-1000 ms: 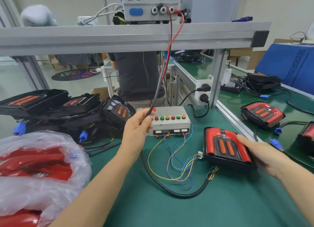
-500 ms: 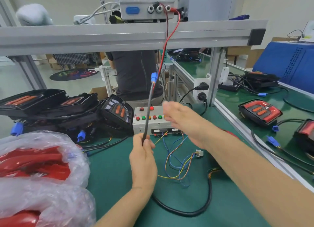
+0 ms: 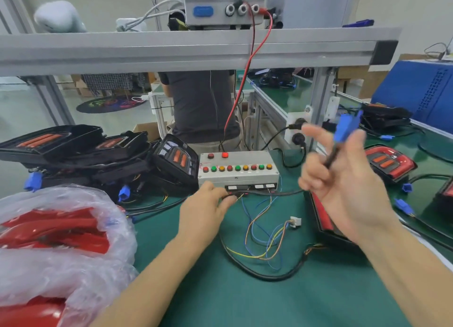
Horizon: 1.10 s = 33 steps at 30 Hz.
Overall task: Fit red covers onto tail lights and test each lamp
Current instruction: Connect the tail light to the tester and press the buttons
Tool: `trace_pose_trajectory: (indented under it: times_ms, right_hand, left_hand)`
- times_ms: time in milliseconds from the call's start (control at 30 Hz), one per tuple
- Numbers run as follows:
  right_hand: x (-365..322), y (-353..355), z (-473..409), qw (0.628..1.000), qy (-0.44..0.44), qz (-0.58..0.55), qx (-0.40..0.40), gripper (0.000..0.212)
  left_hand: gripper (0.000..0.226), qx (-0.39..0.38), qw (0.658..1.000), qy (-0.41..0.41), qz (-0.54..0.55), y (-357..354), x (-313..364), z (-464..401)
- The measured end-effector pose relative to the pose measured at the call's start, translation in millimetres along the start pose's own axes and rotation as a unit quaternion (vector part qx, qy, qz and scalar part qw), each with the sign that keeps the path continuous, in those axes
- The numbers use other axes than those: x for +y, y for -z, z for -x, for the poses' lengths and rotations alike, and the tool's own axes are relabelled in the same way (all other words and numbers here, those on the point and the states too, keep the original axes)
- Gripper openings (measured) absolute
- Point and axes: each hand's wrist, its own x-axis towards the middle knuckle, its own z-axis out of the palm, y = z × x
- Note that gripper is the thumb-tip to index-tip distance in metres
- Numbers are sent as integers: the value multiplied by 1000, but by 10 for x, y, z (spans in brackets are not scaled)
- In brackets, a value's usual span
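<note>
red-covered tail light (image 3: 326, 225) flat on green mat (partly hidden), blue plug (image 3: 344, 128) raised

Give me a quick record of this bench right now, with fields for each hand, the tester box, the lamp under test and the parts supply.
left hand: grips the black cable at the tester's front edge
right hand: raised, holds the blue connector by its lead
tester box: on the green mat, one top red light lit
tail light: red cover on, mostly hidden behind right hand
red covers: bagged in clear plastic, left
untested lamps: stacked far left
</note>
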Motion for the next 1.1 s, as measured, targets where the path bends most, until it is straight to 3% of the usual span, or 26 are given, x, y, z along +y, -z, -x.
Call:
trace_pose_trajectory:
  times_ms: [33,100,167,233,300,367,433,533,600,700,767,833,867,933,1033,1100]
  right_hand:
    - [33,100,79,1000,-7,30,-2,64]
    - [137,256,231,994,-30,105,-4,67]
    - [250,376,357,988,-60,139,-13,70]
    - [325,437,437,987,-74,137,-31,74]
    - [385,459,478,986,-75,140,-48,77]
    - [391,452,516,981,-76,158,-77,62]
    - [358,405,550,967,-81,203,-131,37]
    - [348,295,568,932,-117,280,-195,32]
    - [321,213,588,923,-129,298,-206,33]
    - [348,188,583,933,-115,280,-196,48]
    - [408,155,537,919,-78,325,-208,56]
    - [477,196,500,914,-70,356,-179,59]
    - [486,192,468,918,-71,352,-169,48]
    - [458,129,436,918,-81,339,-189,34]
    - [422,104,422,911,-132,322,-223,31]
    - [436,62,363,892,-149,338,-259,34]
  left_hand:
    - [16,-16,1000,0,11,0,24,-38]
    - [9,-89,984,36,149,-1,78,-127]
    - [23,-146,919,98,352,5,186,-209]
    - [27,-158,900,118,389,-67,306,-331]
    - [20,-219,895,134,364,-163,461,-439]
    - [9,-311,887,148,308,-265,635,-531]
    - [25,-377,901,122,178,-351,786,-606]
    - [45,-417,907,58,0,-458,1008,-659]
    - [37,-398,911,-9,-109,-513,1100,-674]
    - [22,-377,913,-31,-151,-561,1089,-698]
    - [17,-363,928,-4,-86,-584,959,-729]
    - [16,-263,954,70,126,-549,774,-759]
    - [18,-179,936,138,272,-495,694,-776]
    - [19,-19,832,247,496,-326,530,-811]
    - [22,103,698,244,665,-26,357,-853]
    - [22,148,660,208,707,175,270,-863]
